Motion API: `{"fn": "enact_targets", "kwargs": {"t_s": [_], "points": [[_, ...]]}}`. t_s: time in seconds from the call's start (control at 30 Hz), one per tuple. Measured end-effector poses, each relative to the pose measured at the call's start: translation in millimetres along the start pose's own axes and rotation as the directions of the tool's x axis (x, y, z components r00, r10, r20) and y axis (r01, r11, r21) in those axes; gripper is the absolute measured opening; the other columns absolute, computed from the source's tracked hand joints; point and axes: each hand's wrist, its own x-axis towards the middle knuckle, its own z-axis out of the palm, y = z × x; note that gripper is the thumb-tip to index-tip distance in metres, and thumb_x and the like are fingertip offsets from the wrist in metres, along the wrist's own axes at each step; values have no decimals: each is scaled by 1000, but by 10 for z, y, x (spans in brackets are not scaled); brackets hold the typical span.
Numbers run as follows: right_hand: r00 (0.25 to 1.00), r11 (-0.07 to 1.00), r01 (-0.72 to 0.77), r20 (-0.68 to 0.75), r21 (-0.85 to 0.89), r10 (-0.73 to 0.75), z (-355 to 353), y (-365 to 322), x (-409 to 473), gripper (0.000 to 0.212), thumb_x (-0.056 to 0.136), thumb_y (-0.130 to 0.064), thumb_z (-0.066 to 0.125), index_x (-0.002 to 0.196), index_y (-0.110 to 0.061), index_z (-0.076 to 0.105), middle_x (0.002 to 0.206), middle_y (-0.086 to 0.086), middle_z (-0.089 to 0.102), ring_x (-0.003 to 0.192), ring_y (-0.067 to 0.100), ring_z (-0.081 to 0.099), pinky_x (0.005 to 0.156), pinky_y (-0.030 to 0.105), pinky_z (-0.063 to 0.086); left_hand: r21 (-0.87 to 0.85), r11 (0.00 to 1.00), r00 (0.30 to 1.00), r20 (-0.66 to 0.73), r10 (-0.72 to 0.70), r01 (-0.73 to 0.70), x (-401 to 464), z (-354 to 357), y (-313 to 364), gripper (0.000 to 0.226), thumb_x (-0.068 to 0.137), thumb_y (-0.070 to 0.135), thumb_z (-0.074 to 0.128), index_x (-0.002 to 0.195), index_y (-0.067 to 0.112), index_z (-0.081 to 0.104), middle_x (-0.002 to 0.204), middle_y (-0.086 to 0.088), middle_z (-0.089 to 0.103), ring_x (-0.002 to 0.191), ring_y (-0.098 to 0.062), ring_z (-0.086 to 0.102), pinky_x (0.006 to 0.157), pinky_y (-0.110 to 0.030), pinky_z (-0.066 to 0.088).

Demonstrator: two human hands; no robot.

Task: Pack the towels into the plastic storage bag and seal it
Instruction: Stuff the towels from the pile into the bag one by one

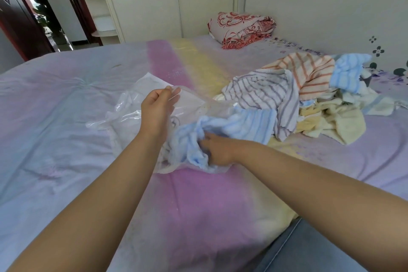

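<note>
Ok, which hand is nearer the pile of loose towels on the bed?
Right. The right hand grips a blue striped towel at the plastic bag's mouth, just short of the towel pile. The left hand holds up the bag's rim, farther away from the pile.

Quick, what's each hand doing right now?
Left hand: pinches the plastic bag rim, holding it up.
Right hand: grips the blue striped towel at the bag's mouth.

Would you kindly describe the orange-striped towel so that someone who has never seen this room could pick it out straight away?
Start at the bed and look to its right side, where a loose pile of towels lies near the flowered wall. The orange-striped towel sits at the far top of that pile, between a grey-striped towel and a pale blue towel. It alone has orange stripes on white.
</note>
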Motion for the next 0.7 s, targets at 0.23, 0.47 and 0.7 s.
{"fn": "enact_targets", "kwargs": {"t_s": [0.23, 0.47, 0.7], "points": [[664, 920, -353, -739, -172, 116, 117, 186, -222, 77, 66, -75, 54, 117, -17, 53, 131, 15, 47, 109, 37, 53, 66, 39, 52, 71, 996, 998, 37, 45, -47, 3, -31, -55, 15, 95, 26, 59, 81, 20, 58, 102, 4, 75, 102, -10, 69, 98, -30, 43], [764, 866, -493, -437, 80, 475, 204, 704, -366, 64, 87, -41, 59, 130, -3, 32, 106, 18, 64, 95, 34, 65, 63, 30, 36, 3, 1000, 999, 50, -3, 3, -9, 38, -155, 17, 96, 23, 58, 79, 20, 56, 101, 4, 75, 106, -13, 68, 106, -38, 41], [711, 924, -381, -645, -21, 279, -205, 21, -325, 46, 89, -26, 54, 126, -3, 37, 83, 11, 64, 72, 29, 61, 59, 30, 34, -16, 1000, 997, 80, 24, -22, -22, 69, -187, 12, 96, 17, 59, 84, 13, 59, 116, -15, 70, 104, -12, 70, 90, -21, 49]]}}
